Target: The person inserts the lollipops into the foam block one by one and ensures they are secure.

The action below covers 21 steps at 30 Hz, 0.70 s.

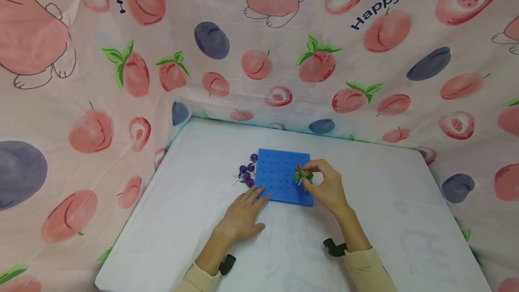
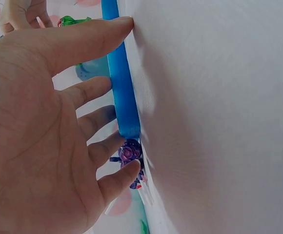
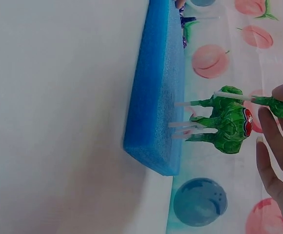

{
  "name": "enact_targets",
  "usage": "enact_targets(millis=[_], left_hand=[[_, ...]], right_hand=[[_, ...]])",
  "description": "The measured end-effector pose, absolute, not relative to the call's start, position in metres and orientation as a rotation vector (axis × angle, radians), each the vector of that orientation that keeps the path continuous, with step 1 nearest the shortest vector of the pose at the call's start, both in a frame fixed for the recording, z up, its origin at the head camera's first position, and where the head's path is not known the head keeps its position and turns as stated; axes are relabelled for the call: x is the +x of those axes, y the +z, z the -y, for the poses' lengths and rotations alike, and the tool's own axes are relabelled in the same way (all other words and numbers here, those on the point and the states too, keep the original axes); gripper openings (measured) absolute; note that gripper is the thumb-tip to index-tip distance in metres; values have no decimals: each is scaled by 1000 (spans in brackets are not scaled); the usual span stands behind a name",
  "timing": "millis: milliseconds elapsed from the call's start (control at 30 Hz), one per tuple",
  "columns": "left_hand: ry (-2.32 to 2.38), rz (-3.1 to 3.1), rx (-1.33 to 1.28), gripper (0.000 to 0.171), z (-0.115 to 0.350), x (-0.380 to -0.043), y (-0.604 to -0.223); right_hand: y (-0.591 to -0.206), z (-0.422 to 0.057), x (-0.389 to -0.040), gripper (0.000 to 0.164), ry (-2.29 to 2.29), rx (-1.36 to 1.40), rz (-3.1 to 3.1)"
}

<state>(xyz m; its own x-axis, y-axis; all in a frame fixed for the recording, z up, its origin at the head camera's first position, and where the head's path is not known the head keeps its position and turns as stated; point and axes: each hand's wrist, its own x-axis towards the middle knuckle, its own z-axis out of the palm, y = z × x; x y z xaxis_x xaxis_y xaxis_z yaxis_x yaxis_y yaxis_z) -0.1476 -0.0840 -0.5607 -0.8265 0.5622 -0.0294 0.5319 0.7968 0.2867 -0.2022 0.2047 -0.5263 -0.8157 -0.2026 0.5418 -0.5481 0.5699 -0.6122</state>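
A blue foam board (image 1: 279,193) with rows of small holes lies on the white table. My right hand (image 1: 329,187) pinches a green-wrapped lollipop (image 3: 280,107) by its candy end, above the board's right side. Its white stick points toward the board, with the tip clear of the surface. Several green lollipops (image 3: 229,127) stand with their sticks in the foam. My left hand (image 1: 240,215) has its fingers spread and its fingertips at the board's near left corner. Just beyond them lie several purple-wrapped lollipops (image 1: 248,176), also partly visible in the left wrist view.
White cloth covers the table (image 1: 194,193). A fruit-printed curtain (image 1: 259,93) rises behind it and along both sides. Each wrist carries a black camera mount, one near the left sleeve (image 1: 202,278) and one near the right sleeve (image 1: 366,267).
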Motion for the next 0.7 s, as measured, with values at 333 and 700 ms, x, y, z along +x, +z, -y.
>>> enact_targets(millis=[333, 700], left_hand=[[398, -2870, 874, 82, 84, -147, -561], [397, -2870, 876, 82, 84, -146, -560]], right_hand=[[-527, -202, -198, 39, 1127, 649, 2408], [-534, -203, -197, 41, 1061, 651, 2460]])
